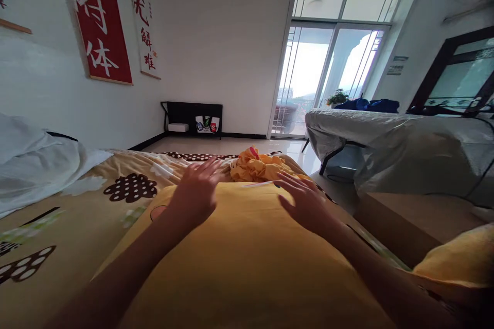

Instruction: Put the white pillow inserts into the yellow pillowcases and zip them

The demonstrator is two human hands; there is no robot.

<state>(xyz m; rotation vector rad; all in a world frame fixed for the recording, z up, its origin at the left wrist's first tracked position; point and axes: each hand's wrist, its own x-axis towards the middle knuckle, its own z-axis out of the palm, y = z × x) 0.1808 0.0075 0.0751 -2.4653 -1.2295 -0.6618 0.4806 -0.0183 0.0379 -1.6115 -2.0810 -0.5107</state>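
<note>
Yellow pillow (250, 247) lies on the bed (85, 226), in front of the person. Left hand (198, 185) over pillow's far left part, right hand (304, 203) over its far right; contact unclear. Left fingers extended, blurred, spacing can't tell; right fingers slightly spread; neither pinches. Wide placement probably gives even reach. Cloth bundle (260, 165) beyond pillow's far edge limits forward room; more room left of pillow; bed edge nearer right, box (405, 216) past it.

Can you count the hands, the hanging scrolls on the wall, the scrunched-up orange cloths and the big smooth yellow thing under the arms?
Hands: 2 (left hand, right hand)
Hanging scrolls: 3 (red scroll, white scroll, cut-off scroll)
Scrunched-up orange cloth: 1
Smooth yellow thing: 1
Total: 7
</note>
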